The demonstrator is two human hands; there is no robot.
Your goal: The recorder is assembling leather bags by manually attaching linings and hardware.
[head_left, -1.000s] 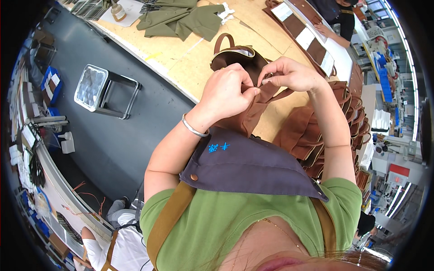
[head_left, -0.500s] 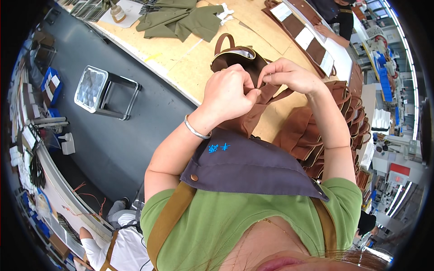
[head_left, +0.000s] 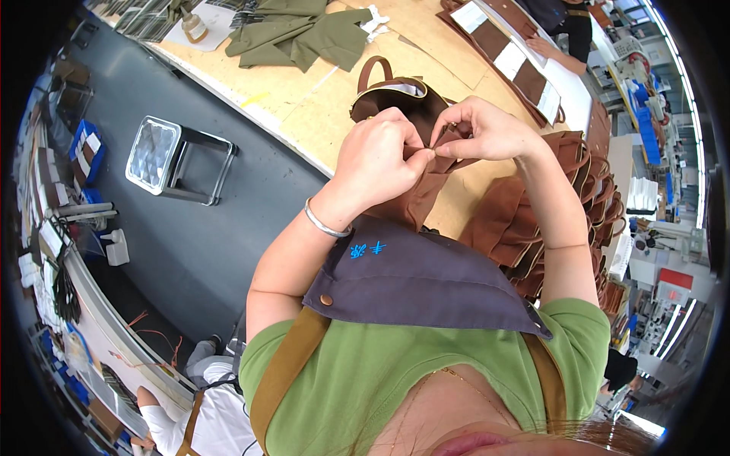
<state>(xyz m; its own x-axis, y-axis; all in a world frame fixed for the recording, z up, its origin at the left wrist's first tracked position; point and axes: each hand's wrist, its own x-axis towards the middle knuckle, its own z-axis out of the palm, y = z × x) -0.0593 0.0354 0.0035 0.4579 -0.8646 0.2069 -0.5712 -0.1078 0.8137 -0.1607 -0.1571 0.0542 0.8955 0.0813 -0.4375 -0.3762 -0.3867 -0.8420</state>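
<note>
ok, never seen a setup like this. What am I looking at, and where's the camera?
There is no robot here: a person works with two bare hands. The view comes from a wide fisheye camera worn on the head and looking down, so straight edges bend toward the rim. The left hand and right hand pinch a brown bag between fingertips. On the pale table lie olive-green fabric pieces; a small bottle stands beside them. More brown bags are piled to the right.

Two hands (head_left: 382, 156) (head_left: 490, 131) hold one bag (head_left: 420, 197); one bracelet (head_left: 315, 220) shows.
</note>
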